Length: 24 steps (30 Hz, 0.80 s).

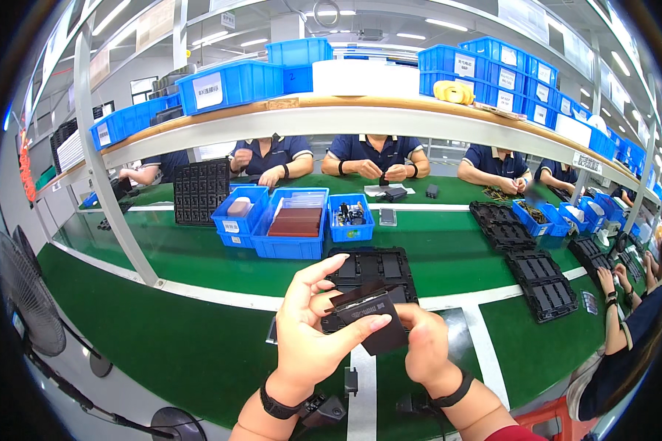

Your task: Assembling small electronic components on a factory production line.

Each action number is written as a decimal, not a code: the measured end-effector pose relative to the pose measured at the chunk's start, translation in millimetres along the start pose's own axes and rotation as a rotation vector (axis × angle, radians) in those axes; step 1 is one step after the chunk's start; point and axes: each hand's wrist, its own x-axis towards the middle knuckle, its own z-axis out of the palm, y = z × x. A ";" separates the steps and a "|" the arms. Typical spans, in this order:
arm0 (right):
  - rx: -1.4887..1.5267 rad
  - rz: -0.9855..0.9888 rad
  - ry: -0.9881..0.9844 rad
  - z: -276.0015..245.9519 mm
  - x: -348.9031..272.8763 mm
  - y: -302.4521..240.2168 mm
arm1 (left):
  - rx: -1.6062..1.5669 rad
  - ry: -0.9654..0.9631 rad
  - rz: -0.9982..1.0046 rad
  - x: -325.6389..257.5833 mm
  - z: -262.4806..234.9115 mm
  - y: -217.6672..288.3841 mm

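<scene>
Over the near part of the green bench, both hands hold a flat black rectangular case [384, 336] with pale print on it. My left hand [305, 334] grips its left side, thumb across the printed face and index finger raised. A thin dark glossy strip [354, 295] sticks up along its upper edge, near the left fingers. My right hand [428, 349] closes round the right side; its fingertips are mostly hidden behind the case. Just beyond lies a black molded tray [375, 264], partly covered by the hands. A small black part [351, 381] lies below the hands, between my wrists.
Blue bins with brown pieces [270, 246] and small parts [351, 234] stand ahead. More black trays [541, 283] lie to the right. A shelf [346, 119] with blue bins crosses above; its white post [118, 162] stands left. Co-workers sit opposite and at right.
</scene>
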 end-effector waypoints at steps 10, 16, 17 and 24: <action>-0.133 0.006 0.011 8.7 -0.6 -20.8 | -0.313 -0.160 -0.102 5.9 2.6 -0.3; -0.060 0.087 0.025 8.0 -5.9 -6.9 | -0.346 -0.116 -0.341 4.9 3.1 8.7; -0.030 0.135 0.017 6.9 -7.6 -4.7 | -0.348 -0.118 -0.341 5.3 3.3 9.5; 0.516 0.394 -0.076 7.4 -4.3 -10.2 | -0.395 -0.228 -0.244 3.9 -4.7 -1.7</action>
